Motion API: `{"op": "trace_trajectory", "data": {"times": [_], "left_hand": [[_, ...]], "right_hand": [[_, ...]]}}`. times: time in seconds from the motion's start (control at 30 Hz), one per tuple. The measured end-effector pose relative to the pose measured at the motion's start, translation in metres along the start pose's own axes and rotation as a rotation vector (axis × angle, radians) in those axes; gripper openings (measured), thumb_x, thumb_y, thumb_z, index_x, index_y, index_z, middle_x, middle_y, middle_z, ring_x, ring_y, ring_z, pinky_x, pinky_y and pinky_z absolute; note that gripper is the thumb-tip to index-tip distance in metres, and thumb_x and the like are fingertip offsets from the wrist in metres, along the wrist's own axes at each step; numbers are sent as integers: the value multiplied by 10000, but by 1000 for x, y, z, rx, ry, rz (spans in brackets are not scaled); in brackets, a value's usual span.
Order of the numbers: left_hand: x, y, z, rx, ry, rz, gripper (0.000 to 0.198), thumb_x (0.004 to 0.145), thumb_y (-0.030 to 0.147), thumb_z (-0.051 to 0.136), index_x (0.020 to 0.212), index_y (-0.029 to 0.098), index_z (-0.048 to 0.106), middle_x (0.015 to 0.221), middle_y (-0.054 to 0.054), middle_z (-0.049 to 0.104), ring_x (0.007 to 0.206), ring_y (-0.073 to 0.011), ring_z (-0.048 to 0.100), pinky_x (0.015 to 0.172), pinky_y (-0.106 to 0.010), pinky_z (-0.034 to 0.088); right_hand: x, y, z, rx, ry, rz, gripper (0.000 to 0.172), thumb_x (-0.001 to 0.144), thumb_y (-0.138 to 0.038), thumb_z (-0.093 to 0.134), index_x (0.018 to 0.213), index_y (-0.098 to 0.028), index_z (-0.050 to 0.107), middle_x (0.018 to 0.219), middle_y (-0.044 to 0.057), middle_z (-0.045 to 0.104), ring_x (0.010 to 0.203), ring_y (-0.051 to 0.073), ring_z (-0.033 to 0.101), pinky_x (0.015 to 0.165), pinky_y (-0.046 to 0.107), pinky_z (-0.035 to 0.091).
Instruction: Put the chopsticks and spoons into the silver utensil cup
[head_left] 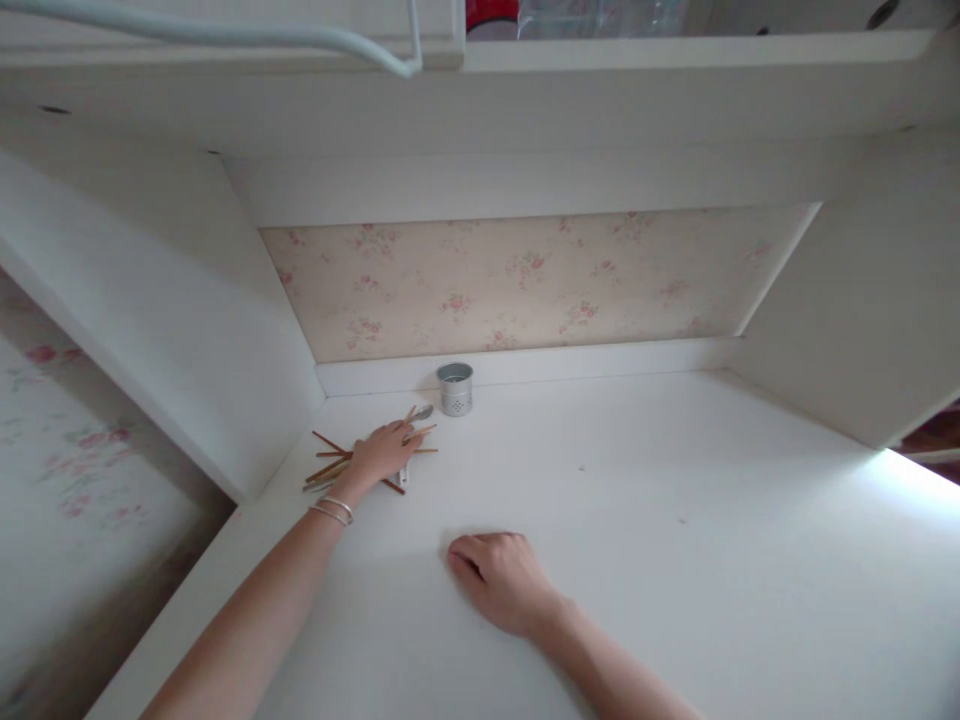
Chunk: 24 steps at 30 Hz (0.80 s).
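Note:
My left hand [382, 450] reaches far out and rests on a loose pile of wooden chopsticks [328, 468] scattered on the white desk [675, 500]. Its fingers lie over the sticks and a metal spoon [421, 412], whose bowl pokes out past the fingertips. Whether the fingers grip any stick is hidden. Just beyond stands a small perforated metal holder [455, 388], upright, near the back wall. My right hand [501, 577] lies on the desk nearer to me, fingers curled under, with nothing visible in it.
White cabinet panels close in the desk on the left [165, 330] and right [870, 300]. A floral wallpaper panel [525, 280] backs the nook. A shelf overhead [675, 50] carries a red object and clear containers. A white cable [225, 35] hangs across the top.

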<state>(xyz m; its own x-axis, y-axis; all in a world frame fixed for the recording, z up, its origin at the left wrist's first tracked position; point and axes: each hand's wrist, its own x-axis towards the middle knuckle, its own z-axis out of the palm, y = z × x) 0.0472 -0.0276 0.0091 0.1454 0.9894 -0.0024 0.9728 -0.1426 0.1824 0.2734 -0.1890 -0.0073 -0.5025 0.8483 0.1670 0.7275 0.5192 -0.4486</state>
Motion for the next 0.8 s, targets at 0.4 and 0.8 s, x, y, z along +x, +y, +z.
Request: {"op": "trace_trajectory", "data": {"times": [0.4,0.8], "left_hand": [[-135,30,11,49,133,101,483,854,599,344,1240,348,490,1360,-27,488,1265,-308,372,1003,-564,264],[-130,25,5,-58,323,119,516,878,574,337,1258,264,496,1320,-77,517,1249,-294,402,1075,-517,202]], "right_hand": [[-1,-4,2,100,22,104,296,910,-339,399,864,-241,675,789,-1,701,680,128,599,598,215,340],[117,27,-38,194,121,324,426,861,-357,499,1268,-241,454,863,9,684,654,131,611,640,238,443]]}}
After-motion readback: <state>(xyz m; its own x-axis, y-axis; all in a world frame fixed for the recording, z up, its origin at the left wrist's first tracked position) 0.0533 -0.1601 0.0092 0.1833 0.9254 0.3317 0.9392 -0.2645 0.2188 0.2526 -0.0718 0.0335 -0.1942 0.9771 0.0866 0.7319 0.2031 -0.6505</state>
